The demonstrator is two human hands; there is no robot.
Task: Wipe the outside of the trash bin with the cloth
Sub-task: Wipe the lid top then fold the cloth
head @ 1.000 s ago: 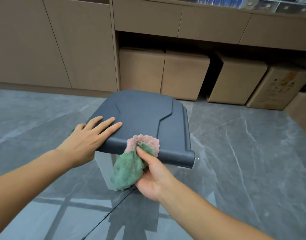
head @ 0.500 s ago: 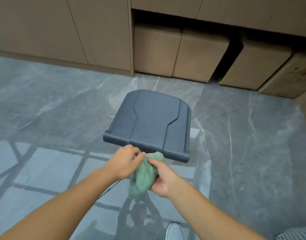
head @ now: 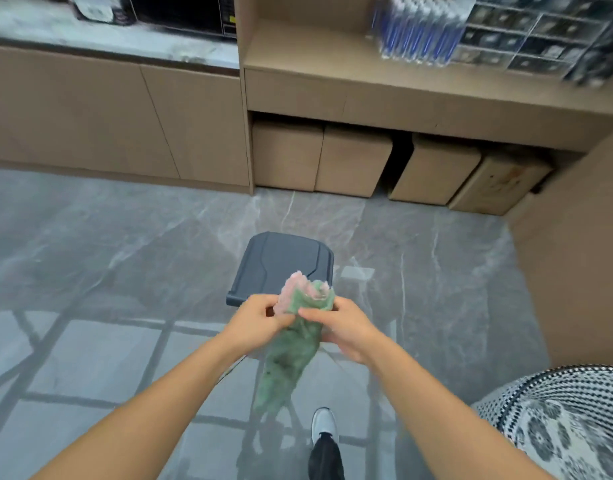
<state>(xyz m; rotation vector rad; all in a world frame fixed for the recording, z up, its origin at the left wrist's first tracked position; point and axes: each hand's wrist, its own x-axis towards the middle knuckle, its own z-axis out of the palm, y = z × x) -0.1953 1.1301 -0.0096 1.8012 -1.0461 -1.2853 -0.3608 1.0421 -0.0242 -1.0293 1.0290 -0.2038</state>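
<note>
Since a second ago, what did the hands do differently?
The left hand came off the trash bin lid and took hold of the cloth. The right hand pulled the cloth away from the lid's front edge; both now hold it above the floor. The bin stayed shut, in place.

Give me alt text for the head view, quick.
Both hands, left hand and right hand, hold a green and pink cloth above a dark-lidded trash bin on a grey floor. Cardboard boxes sit under wooden shelving behind.
</note>
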